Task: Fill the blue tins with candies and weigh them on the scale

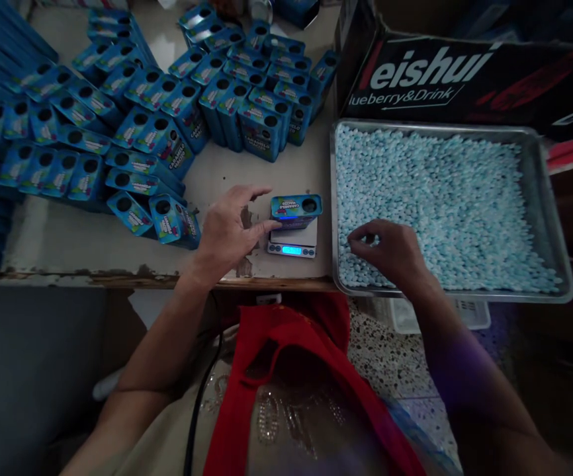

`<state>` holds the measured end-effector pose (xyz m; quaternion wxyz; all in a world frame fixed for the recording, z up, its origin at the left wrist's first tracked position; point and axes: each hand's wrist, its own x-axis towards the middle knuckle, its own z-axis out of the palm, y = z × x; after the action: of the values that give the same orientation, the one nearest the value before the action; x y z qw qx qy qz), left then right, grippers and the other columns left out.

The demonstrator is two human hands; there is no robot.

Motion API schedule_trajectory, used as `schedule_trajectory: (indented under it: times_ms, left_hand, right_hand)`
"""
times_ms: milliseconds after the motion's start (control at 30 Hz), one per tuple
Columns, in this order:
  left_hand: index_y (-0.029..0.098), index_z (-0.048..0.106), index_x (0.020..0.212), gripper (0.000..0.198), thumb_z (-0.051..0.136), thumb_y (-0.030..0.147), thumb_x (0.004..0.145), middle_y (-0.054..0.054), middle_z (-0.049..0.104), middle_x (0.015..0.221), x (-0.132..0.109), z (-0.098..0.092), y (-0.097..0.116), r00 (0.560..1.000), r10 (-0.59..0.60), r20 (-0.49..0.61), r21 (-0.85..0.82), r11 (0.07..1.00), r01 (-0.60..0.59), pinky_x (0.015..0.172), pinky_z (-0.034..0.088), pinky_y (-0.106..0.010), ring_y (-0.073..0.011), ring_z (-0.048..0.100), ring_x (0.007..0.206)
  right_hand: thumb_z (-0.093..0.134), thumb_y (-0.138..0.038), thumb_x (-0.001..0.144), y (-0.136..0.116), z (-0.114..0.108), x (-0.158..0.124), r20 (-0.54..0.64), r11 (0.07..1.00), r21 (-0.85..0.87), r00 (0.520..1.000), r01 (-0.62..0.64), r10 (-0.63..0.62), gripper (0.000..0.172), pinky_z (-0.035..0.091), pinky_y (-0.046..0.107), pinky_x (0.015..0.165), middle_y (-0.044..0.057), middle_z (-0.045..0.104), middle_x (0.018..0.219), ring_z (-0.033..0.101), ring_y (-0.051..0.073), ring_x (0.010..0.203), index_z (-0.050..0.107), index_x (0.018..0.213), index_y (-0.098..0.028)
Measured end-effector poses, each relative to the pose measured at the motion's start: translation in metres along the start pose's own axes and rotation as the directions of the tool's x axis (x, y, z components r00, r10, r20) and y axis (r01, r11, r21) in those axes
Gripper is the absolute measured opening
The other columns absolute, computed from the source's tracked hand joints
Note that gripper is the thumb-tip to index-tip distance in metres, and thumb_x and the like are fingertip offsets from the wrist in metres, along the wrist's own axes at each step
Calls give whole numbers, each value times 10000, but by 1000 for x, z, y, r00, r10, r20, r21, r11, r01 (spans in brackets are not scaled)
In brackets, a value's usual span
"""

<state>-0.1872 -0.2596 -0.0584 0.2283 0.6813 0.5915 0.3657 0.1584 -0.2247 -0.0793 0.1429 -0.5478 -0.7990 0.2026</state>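
Observation:
A small blue tin (pixel 295 210) labelled "Caramelo Macizo", with a dark round hole in its top, stands on a compact digital scale (pixel 291 250) with a lit blue display. My left hand (pixel 231 228) is at the tin's left side, thumb and forefinger apart; the thumb tip reaches its front left edge, and whether it presses there I cannot tell. Over the left part of a metal tray (pixel 568 264) of small pale-blue and white candies (pixel 430 205), my right hand (pixel 388 251) has thumb and fingertips pinched together. Anything between those fingertips is too small to make out.
Many similar blue tins (pixel 172 149) stand in tight groups across the table's left and back. Behind the tray is a black printed carton (pixel 430 79). The table's wooden front edge (pixel 276 284) runs close to my red apron (pixel 286 330).

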Motion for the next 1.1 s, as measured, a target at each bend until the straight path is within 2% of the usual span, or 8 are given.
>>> schedule_trajectory:
  times_ms: [200,333,567,700,867,933,1000,1100]
  left_hand:
    - [283,826,1381,471,949,511,988,-89,836,1326,-6,-12,-4,1000,15,-10,-25,1000,-15,1121,694,-451,-315,816,1243]
    - [272,834,1366,452,948,496,989,-88,843,1292,-7,-8,-2,1000,9,-6,-25,1000,-9,1069,703,-443,-309,822,1204]
    - [295,838,1314,374,925,482,1001,-71,843,1297,-4,-10,2,1000,14,6,-6,1000,-14,1097,697,-457,-313,806,1229]
    - [294,810,1374,480,993,316,931,-65,831,1338,6,-14,6,996,84,12,18,996,-84,1161,660,-457,-310,793,1273]
    - [233,743,1468,633,1014,264,897,-118,778,1482,25,13,20,985,99,142,99,989,-114,1284,578,-524,-360,724,1431]
    - [198,744,1444,512,938,236,971,-135,785,1475,28,26,29,964,93,250,134,982,-130,1276,589,-512,-352,733,1423]
    - [186,746,1432,388,833,220,1055,-141,805,1434,25,32,37,933,82,350,175,973,-151,1237,624,-492,-341,763,1371]
    - [208,733,1453,360,777,281,1102,-158,813,1399,16,14,43,953,71,294,241,959,-146,1194,664,-498,-357,783,1328]
  right_hand:
    - [807,-199,871,-7,-3,9,121,988,-125,990,94,-79,287,577,404,799,79,851,1031,762,279,833,888,1138,-264]
    - [669,-204,995,-7,13,-5,144,955,-269,986,123,-87,198,561,411,806,121,829,997,770,296,864,859,1035,-243]
    - [733,-294,851,-8,-2,-1,-148,994,106,988,-15,30,121,560,388,757,58,778,859,676,226,723,833,902,-249]
    - [763,-328,887,-44,-13,26,-341,959,263,940,107,-12,86,540,378,710,37,751,812,624,214,699,822,867,-270]
    - [759,-294,880,-85,-10,53,-235,913,294,947,283,-218,115,544,376,723,45,749,814,657,225,742,865,915,-266]
    - [762,-328,860,-88,-14,52,-241,903,355,957,243,-162,158,541,387,699,42,738,781,659,232,710,885,943,-275]
    - [771,-387,863,-80,-19,47,-275,899,425,961,104,19,156,565,429,706,56,780,799,691,257,699,888,926,-304]
    - [819,-462,790,-53,-22,39,-182,861,477,938,-177,294,109,638,537,793,95,875,928,830,368,855,870,842,-380]
